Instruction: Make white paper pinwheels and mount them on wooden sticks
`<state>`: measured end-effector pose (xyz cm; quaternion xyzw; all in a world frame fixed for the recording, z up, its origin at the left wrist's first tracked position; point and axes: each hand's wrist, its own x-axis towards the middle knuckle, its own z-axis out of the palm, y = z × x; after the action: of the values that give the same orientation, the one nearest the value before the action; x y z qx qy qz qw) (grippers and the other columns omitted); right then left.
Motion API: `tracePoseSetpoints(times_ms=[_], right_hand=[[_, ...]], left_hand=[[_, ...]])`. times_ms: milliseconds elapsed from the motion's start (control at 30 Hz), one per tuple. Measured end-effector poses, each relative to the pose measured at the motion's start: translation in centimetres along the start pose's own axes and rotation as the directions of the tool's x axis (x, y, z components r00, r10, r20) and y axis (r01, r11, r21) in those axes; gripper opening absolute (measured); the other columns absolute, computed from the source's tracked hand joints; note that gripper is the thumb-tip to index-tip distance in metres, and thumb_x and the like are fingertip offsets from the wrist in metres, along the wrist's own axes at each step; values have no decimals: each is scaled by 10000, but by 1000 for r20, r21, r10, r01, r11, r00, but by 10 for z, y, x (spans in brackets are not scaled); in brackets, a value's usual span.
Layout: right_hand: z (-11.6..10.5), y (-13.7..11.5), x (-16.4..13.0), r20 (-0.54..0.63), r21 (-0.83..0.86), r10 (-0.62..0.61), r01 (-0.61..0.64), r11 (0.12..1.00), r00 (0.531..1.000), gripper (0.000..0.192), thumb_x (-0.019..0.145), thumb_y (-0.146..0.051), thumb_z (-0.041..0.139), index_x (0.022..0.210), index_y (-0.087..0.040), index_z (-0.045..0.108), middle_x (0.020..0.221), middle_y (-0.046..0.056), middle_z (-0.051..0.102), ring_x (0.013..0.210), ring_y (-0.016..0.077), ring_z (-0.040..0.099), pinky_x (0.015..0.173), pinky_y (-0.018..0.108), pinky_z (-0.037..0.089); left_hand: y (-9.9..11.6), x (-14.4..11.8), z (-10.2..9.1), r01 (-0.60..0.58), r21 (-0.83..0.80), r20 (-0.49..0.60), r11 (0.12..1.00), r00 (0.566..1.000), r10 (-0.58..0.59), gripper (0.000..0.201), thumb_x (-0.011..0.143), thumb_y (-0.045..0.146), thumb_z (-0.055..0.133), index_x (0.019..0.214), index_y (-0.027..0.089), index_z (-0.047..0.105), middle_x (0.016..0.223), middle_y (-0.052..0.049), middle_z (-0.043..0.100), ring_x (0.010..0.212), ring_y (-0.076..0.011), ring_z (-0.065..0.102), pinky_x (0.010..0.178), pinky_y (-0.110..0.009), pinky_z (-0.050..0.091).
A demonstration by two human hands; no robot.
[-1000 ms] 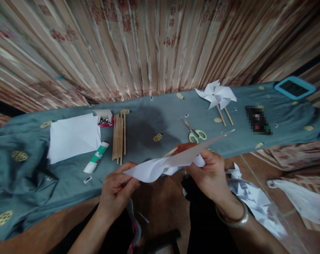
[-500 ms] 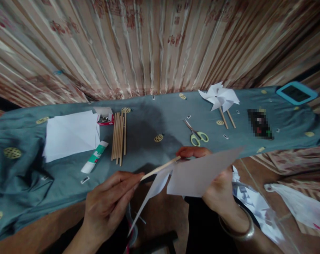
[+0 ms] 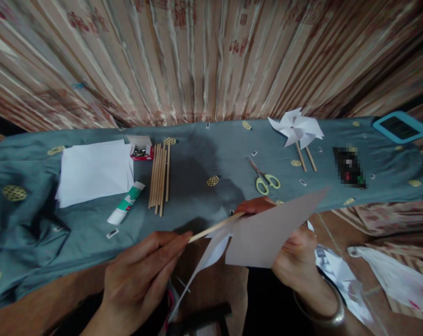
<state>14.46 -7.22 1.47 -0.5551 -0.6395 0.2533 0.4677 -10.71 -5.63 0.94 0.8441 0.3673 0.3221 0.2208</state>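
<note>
A second ago both hands pinched the folded paper [image 3: 267, 233] together. Since then the left hand [image 3: 141, 275] has drawn back along the stick [image 3: 214, 227], and the paper has opened toward the camera.

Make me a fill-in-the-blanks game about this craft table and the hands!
1. The left hand pinches a thin wooden ____.
2. The right hand holds cut white ____.
3. The scissors on the cloth have ____ handles.
4. The glue tube lies between the white sheets and the row of ____.

Missing words: stick; paper; yellow-green; sticks
</note>
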Motion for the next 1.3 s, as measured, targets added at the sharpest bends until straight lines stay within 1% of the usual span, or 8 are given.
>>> tracePoseSetpoints(times_ms=[200,333,433,633,800,933,1100,1300], right_hand=[[-1,-3,0,12,40,-61,61,997,998,382,788,-59,631,1086,-299,641,997,-13,719,920,172,668,782,295,552],[0,-4,0,22,51,-39,38,998,999,335,815,-96,632,1071,-311,639,990,-26,720,908,162,671,769,286,554],[1,-5,1,20,34,-22,21,999,1000,302,825,-115,638,1056,-309,646,981,-29,718,888,152,672,760,271,553],[2,0,4,40,26,-34,33,999,999,250,859,-173,629,1073,-302,643,996,-24,715,887,136,672,783,255,549],[1,5,5,66,-55,-103,107,993,992,245,870,-184,612,1098,-271,640,1048,16,717,967,169,672,848,297,548],[1,5,5,75,-108,-161,168,980,984,277,874,-173,585,1134,-258,629,1060,42,723,987,199,675,858,345,558],[1,3,9,85,-129,-205,214,968,975,301,868,-153,580,1144,-265,623,1063,34,731,985,191,678,845,331,565],[0,5,9,107,-132,-195,208,969,975,310,870,-150,571,1157,-257,617,1059,42,728,993,197,675,868,347,555]], left_hand=[[5,-3,-8,13,69,53,998,998,-17,399,897,105,496,1239,264,625,1046,-10,730,896,-146,705,767,-206,584],[12,-5,-7,81,65,-9,995,997,-80,379,936,178,450,1260,282,618,1052,-21,731,885,-163,708,732,-221,584],[13,-5,-6,65,76,-2,995,998,-65,366,949,190,436,1254,277,619,1048,-19,729,873,-152,703,712,-210,576],[-4,-4,-3,-47,110,25,993,999,45,357,931,174,473,1261,231,598,1014,-32,722,799,-127,697,686,-175,558],[-8,-5,6,-9,81,-71,997,997,15,330,939,173,458,1221,219,622,986,-31,704,826,-118,685,735,-169,548],[-6,-6,6,20,67,-57,998,998,-17,336,941,186,457,1229,242,620,974,-23,705,821,-120,691,726,-169,556],[-6,-6,4,29,81,-42,996,999,-26,325,950,217,446,1221,246,622,976,-31,703,822,-127,693,721,-179,562],[-6,-2,5,10,81,-84,997,996,-4,299,924,164,488,1167,240,646,951,-9,709,797,-104,692,713,-142,550]])
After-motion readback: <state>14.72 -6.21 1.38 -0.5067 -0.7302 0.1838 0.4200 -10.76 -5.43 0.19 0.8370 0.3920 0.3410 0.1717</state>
